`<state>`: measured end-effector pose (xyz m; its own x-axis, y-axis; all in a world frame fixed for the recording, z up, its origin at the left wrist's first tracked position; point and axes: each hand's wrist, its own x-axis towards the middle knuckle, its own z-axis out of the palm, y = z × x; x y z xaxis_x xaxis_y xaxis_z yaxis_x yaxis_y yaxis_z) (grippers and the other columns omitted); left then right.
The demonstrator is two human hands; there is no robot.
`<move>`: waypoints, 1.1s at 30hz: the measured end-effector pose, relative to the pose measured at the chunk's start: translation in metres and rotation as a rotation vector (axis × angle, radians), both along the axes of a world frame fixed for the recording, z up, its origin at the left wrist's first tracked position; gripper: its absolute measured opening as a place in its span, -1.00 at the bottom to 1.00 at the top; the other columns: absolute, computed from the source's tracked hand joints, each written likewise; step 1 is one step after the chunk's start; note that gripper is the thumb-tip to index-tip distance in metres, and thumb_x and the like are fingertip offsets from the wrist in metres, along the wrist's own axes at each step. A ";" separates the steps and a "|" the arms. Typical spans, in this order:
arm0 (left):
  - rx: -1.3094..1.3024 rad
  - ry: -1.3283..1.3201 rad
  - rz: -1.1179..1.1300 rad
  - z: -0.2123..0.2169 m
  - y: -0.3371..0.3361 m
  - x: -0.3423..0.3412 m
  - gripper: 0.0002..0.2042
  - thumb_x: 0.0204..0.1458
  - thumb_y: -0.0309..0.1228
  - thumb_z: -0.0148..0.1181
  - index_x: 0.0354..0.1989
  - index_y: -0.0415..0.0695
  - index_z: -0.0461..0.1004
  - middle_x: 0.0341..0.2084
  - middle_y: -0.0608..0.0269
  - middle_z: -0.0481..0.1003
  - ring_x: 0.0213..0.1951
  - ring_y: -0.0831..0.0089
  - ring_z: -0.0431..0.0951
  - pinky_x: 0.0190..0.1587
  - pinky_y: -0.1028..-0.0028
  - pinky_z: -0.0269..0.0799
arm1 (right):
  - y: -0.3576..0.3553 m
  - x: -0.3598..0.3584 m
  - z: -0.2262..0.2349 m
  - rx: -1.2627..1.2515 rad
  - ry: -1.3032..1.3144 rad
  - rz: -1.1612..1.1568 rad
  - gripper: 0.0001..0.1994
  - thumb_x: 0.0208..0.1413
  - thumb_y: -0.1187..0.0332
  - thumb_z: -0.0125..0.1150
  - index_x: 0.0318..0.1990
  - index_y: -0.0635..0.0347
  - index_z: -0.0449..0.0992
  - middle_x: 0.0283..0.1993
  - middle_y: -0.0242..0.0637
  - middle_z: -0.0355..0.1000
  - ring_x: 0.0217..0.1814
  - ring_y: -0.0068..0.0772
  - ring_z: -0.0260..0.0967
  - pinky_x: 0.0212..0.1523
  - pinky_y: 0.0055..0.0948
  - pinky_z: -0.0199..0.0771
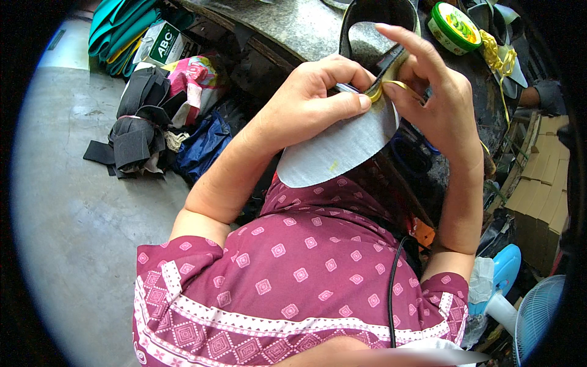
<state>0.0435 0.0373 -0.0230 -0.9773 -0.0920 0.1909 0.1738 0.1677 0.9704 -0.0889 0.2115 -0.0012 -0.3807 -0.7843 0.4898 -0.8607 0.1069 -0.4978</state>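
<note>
while both hands (318, 92) (437, 98) pinch a grey insole (342, 144), yellow trim (382, 90) curls between them.

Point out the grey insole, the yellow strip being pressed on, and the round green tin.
grey insole (333, 153): head view, on its broad bare face.
yellow strip (391, 84): head view, on the bend between the fingers.
round green tin (452, 25): head view, on its lid.

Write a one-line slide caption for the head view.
Left hand and right hand press yellow trim onto a grey shoe insole at a stone workbench.
</note>
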 end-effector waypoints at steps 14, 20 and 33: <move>-0.766 0.286 0.071 0.029 0.005 -0.014 -0.71 0.01 -0.29 0.34 -0.12 -0.13 0.55 -0.43 0.17 0.60 -0.29 0.32 0.58 0.07 0.31 0.32 | 0.004 -0.014 0.061 0.202 0.468 0.077 -0.78 -0.28 0.49 0.32 -0.38 0.14 0.49 -0.51 -0.29 0.42 -0.45 -0.26 0.45 -0.40 -0.36 0.43; -0.027 0.006 -0.059 0.026 0.007 -0.023 -0.68 0.11 -0.49 0.15 0.03 -0.33 0.38 -0.48 0.16 0.57 -0.42 0.57 0.53 -0.33 0.57 0.44 | -0.007 -0.019 0.067 0.128 0.243 0.105 -0.68 -0.20 0.56 0.32 -0.21 0.08 0.52 -0.48 -0.42 0.32 -0.48 -0.52 0.31 -0.45 -0.53 0.31; 0.138 -0.006 -0.063 0.019 -0.005 -0.024 -0.56 0.13 -0.48 0.19 0.13 -0.44 0.27 -0.47 0.37 0.54 -0.42 0.74 0.43 -0.40 0.68 0.31 | -0.002 -0.028 0.052 0.039 0.043 0.195 -0.87 -0.14 0.63 0.30 -0.38 0.30 0.55 -0.42 -0.34 0.45 -0.38 -0.51 0.39 -0.36 -0.54 0.37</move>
